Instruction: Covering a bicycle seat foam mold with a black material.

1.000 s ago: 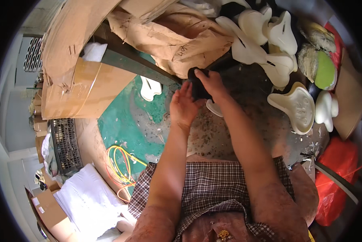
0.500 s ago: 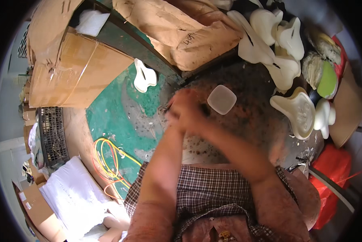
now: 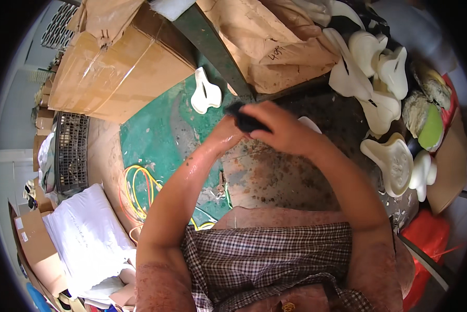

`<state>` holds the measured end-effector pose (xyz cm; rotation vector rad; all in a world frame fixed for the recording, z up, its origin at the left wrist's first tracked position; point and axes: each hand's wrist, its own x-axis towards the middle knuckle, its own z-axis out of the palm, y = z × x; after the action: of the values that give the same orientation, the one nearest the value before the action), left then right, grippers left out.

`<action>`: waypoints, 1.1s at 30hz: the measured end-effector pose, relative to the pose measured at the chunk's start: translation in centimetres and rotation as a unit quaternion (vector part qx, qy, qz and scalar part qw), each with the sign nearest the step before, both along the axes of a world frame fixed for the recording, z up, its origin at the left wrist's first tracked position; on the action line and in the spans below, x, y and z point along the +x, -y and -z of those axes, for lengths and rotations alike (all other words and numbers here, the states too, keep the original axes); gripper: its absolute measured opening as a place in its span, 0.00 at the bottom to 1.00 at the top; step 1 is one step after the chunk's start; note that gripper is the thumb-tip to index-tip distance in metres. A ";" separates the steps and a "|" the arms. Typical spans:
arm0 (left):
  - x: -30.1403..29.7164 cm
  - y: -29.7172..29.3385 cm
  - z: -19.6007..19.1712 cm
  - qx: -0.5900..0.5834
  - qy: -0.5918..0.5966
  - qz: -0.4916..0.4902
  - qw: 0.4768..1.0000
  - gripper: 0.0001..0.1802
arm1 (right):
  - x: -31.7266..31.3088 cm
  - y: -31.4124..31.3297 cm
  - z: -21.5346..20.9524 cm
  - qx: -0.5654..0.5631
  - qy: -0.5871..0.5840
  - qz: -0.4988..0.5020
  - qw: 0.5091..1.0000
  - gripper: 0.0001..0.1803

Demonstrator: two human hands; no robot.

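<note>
- A black crate (image 3: pixel 69 151) stands at far left; its contents cannot be made out.
- A taped cardboard box (image 3: pixel 114 67) sits closed.
- The left hand (image 3: pixel 228 132) meets the dark object (image 3: pixel 242 119); its grip is hidden.
- The right hand (image 3: pixel 280 127) closes over that object above the stained worktop (image 3: pixel 275 177).
- White moulded pieces (image 3: pixel 379 88) pile at right.

Bare, wet-looking forearms; a brown-and-white checked cloth (image 3: pixel 267 255) at the waist.

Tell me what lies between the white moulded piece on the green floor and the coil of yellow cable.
In the head view, only bare, stained green floor lies between the white moulded piece and the yellow cable coil.
</note>
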<state>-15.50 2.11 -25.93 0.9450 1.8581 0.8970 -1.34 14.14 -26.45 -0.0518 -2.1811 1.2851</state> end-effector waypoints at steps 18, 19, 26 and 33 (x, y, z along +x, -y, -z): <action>0.9 -0.7 -3.4 0.032 0.410 0.028 0.911 0.13 | 3.1 -1.6 -4.4 0.225 0.072 -0.053 0.970 0.12; 0.8 -0.6 -3.3 0.031 0.411 0.027 0.911 0.13 | 3.3 -1.6 -4.6 0.212 0.046 -0.054 0.975 0.13; 1.3 -0.4 -3.0 0.075 0.476 0.181 0.857 0.12 | 4.5 -0.8 -6.3 0.074 -0.006 -0.152 0.986 0.14; 2.2 -1.0 -4.5 0.072 0.420 0.234 0.874 0.11 | 4.8 -0.7 -5.4 -0.116 0.035 -0.215 0.969 0.10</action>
<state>-13.33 3.09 -21.40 0.8419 0.7852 0.9361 3.49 14.84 -21.08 0.3028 -2.1612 1.7998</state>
